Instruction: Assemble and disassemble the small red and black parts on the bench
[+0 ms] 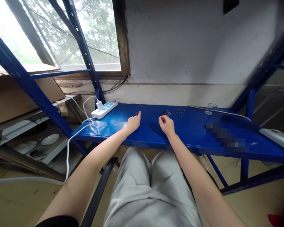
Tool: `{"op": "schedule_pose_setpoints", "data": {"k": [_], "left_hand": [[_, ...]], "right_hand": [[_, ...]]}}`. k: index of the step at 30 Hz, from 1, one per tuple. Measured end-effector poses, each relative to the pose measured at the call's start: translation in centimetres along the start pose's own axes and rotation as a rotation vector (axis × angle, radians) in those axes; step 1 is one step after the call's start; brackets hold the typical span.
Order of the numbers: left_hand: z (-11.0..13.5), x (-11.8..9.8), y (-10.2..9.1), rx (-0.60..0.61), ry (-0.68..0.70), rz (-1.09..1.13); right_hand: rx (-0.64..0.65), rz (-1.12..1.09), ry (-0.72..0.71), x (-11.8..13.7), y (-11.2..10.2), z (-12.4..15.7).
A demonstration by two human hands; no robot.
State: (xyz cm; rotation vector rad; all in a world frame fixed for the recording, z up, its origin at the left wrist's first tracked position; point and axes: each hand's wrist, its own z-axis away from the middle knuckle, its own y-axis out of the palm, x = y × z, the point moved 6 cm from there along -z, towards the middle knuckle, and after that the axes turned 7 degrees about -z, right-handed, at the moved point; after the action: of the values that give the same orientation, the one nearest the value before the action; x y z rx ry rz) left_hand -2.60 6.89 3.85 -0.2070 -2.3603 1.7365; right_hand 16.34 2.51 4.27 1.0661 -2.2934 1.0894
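My left hand is over the blue tabletop with its index finger sticking up. A small red piece shows at its fingertips; its kind is too small to make out. To the right, my right hand is closed in a pinch on a small red piece with a black end. Just beyond that hand lie a few small clear pieces. A row of several tiny metallic pieces sits farther right on the tabletop.
The blue table stands against the wall. A white power strip with a plugged-in charger is at the left end. A clear glass stands back right, before a blurred dark object. A white device is at the right edge.
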Motion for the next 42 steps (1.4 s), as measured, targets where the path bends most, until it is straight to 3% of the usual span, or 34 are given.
{"op": "schedule_pose_setpoints", "data": {"k": [5, 11, 15, 19, 29, 42], "left_hand": [[-0.2, -0.3, -0.6, -0.115, 0.087, 0.134], [-0.1, -1.5, -1.9, -0.258, 0.076, 0.706], [-0.5, -3.3, -1.6, -0.185, 0.064, 1.099], [-0.7, -5.0, -1.2, -0.14, 0.098, 1.316], [0.4, -5.6, 0.8, -0.136, 0.027, 1.528], [1.1, -4.0, 1.0, -0.185, -0.129, 1.59]], "right_hand": [[-0.004, -0.015, -0.008, 0.0, 0.0, 0.0], [0.004, -0.002, 0.011, 0.0, 0.1, 0.0], [0.006, -0.014, 0.047, -0.1, 0.2, -0.1], [0.018, -0.04, 0.1, -0.7, 0.3, -0.2], [0.006, -0.035, 0.0, -0.6, 0.8, -0.2], [-0.038, -0.113, 0.016, -0.4, 0.1, -0.1]]}}
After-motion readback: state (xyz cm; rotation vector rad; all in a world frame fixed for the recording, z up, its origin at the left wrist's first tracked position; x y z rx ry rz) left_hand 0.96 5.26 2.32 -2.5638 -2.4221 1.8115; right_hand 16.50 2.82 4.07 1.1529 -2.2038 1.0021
